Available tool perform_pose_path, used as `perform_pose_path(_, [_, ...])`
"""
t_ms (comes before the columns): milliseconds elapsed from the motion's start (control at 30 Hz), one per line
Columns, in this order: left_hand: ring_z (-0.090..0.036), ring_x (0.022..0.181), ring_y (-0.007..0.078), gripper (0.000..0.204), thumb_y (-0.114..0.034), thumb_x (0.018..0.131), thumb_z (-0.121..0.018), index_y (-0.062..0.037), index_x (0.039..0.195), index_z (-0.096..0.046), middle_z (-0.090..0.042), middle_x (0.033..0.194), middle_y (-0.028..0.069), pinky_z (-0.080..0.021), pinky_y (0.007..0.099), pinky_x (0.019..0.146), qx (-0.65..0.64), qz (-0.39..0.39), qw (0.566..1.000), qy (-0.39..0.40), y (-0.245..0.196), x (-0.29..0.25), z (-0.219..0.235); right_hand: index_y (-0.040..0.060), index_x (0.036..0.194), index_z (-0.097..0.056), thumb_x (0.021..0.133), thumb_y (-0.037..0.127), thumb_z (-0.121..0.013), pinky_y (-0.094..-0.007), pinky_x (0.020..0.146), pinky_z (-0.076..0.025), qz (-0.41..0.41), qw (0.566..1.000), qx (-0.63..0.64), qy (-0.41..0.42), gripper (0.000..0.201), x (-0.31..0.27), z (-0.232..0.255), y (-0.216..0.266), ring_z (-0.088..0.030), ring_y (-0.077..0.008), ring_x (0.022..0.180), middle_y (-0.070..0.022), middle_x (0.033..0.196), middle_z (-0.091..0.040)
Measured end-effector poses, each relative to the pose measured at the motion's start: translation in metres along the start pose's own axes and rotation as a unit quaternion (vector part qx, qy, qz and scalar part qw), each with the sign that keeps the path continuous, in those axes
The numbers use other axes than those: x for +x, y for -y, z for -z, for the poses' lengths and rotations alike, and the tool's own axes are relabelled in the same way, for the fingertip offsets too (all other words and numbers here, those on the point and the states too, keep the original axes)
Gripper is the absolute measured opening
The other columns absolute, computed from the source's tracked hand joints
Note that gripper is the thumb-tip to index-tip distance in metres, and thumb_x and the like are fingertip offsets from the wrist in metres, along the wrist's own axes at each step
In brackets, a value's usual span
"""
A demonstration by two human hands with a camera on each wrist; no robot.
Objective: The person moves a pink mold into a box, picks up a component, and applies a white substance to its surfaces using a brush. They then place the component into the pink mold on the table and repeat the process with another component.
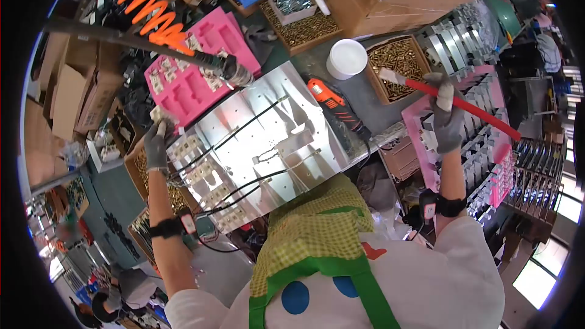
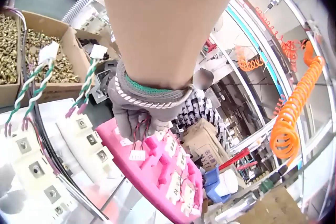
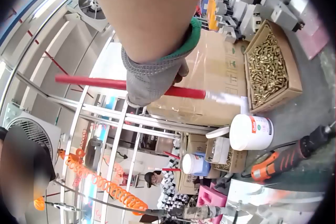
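My gloved left hand (image 1: 158, 146) is at the left edge of a shiny metal panel (image 1: 268, 140), beside a pink foam tray (image 1: 189, 88). Its fingers pinch a small white part with thin dark red wires; a white connector (image 2: 137, 155) dangles from these in the left wrist view. Further right, my gloved right hand (image 1: 446, 119) grips a long red stick (image 1: 487, 117) with a flat white tip (image 1: 392, 77). That tip points left, over a box of brass screws (image 1: 399, 61). White terminal blocks (image 1: 198, 173) and black cables line the panel's left side.
An orange and black power screwdriver (image 1: 332, 100) lies right of the panel, near an open white tub (image 1: 347, 59). An air tool (image 1: 234, 72) on an orange coiled hose hangs over the panel's far edge. Pink foam with metal brackets (image 1: 469, 122) stands at right; a large carton (image 1: 365, 0) is behind.
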State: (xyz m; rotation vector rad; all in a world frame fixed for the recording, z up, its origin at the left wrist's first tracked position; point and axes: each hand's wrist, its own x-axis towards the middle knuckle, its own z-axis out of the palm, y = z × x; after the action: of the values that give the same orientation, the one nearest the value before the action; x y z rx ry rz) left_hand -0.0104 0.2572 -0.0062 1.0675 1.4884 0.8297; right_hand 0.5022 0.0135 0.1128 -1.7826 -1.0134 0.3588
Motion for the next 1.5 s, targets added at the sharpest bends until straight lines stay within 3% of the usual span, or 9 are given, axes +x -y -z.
perform_pose_path(400, [-0.047,0.071,0.0141,0.031,-0.025,0.086,-0.048,-0.0022,0.107,-0.048,-0.045,0.073,0.0008,-0.041,0.0351,0.079,-0.232,-0.079,0.937,0.248,-0.086,-0.127,-0.018,0.0033,0.079,-0.06,0.082,0.028,-0.053,-0.02,0.045,-0.035,-0.168,0.973,0.083,0.133,0.026,0.05,-0.089,-0.111,-0.049,-0.0078,0.052,-0.0013,0.062,-0.054])
perform_pose_path(533, [-0.043,0.06,0.0097,0.041,-0.035,0.087,-0.046,-0.002,0.112,-0.047,-0.042,0.067,-0.0025,-0.043,0.0266,0.062,-0.225,-0.072,0.971,0.032,-0.088,-0.145,-0.045,0.0039,0.073,-0.059,0.082,0.029,-0.053,-0.0177,0.04,-0.032,-0.238,0.937,0.235,0.096,0.027,0.048,-0.078,-0.104,-0.046,-0.0053,0.046,-0.001,0.058,-0.054])
perform_pose_path(567, [-0.047,0.061,0.0066,0.045,-0.038,0.087,-0.046,-0.0014,0.113,-0.047,-0.051,0.074,-0.0018,-0.043,0.0213,0.058,-0.219,-0.113,0.954,0.17,-0.087,-0.14,-0.042,0.004,0.073,-0.059,0.081,0.028,-0.053,-0.0171,0.039,-0.031,-0.257,0.929,0.253,0.078,0.027,0.047,-0.076,-0.102,-0.045,-0.0046,0.044,-0.0007,0.058,-0.054])
perform_pose_path(667, [-0.051,0.055,0.01,0.036,-0.04,0.082,-0.054,-0.0039,0.084,-0.055,-0.055,0.066,0.0017,-0.04,0.0215,0.049,-0.183,-0.104,0.978,-0.013,-0.101,-0.155,-0.085,0.004,0.072,-0.059,0.081,0.026,-0.053,-0.0167,0.037,-0.031,-0.301,0.885,0.353,0.05,0.025,0.045,-0.074,-0.108,-0.044,-0.0046,0.042,0.0001,0.055,-0.052])
perform_pose_path(833, [-0.05,0.054,0.0106,0.038,-0.043,0.077,-0.058,-0.0044,0.076,-0.054,-0.053,0.063,0.0021,-0.04,0.0237,0.049,-0.26,-0.046,0.962,0.074,-0.092,-0.157,-0.114,0.0018,0.09,-0.054,0.084,0.026,-0.048,-0.0172,0.037,-0.031,-0.327,0.822,0.465,0.032,0.025,0.039,-0.06,-0.121,-0.042,-0.0051,0.048,-0.001,0.063,-0.049])
perform_pose_path(1067, [-0.043,0.05,0.0159,0.038,-0.046,0.08,-0.052,-0.0095,0.068,-0.052,-0.044,0.053,0.0021,-0.038,0.0321,0.05,-0.413,0.055,0.883,0.219,-0.095,-0.176,-0.139,-0.002,0.1,-0.05,0.084,0.03,-0.05,-0.0175,0.036,-0.032,-0.293,0.679,0.64,0.208,0.036,0.016,-0.047,-0.004,-0.044,-0.008,0.05,-0.0064,0.073,-0.053])
perform_pose_path(1200, [-0.039,0.039,0.0154,0.054,-0.055,0.083,-0.035,-0.0103,0.061,-0.055,-0.042,0.043,0.0033,-0.035,0.0278,0.042,-0.443,0.082,0.864,0.226,-0.103,-0.187,-0.14,0.0043,0.099,-0.05,0.084,0.033,-0.051,-0.0204,0.035,-0.033,-0.219,0.711,0.612,0.269,0.032,-0.022,-0.063,0.072,-0.041,-0.0121,0.047,-0.0096,0.072,-0.049])
perform_pose_path(1333, [-0.04,0.037,0.017,0.051,-0.051,0.083,-0.038,-0.0099,0.058,-0.056,-0.044,0.042,0.0046,-0.035,0.0283,0.041,-0.448,0.123,0.871,0.157,-0.115,-0.203,-0.131,0.0008,0.092,-0.051,0.08,0.035,-0.057,-0.0225,0.039,-0.038,-0.064,0.847,0.444,0.285,0.037,-0.048,-0.071,0.112,-0.047,-0.0132,0.048,-0.0105,0.07,-0.052])
perform_pose_path(1500, [-0.056,0.065,0.014,0.036,-0.039,0.085,-0.046,-0.0033,0.088,-0.051,-0.058,0.076,0.0081,-0.048,0.0304,0.06,-0.393,-0.019,0.903,0.173,-0.099,-0.215,-0.113,-0.0038,0.094,-0.053,0.076,0.033,-0.061,-0.0231,0.043,-0.043,-0.04,0.839,0.408,0.358,0.042,-0.057,-0.072,0.124,-0.056,-0.0179,0.053,-0.0142,0.073,-0.056])
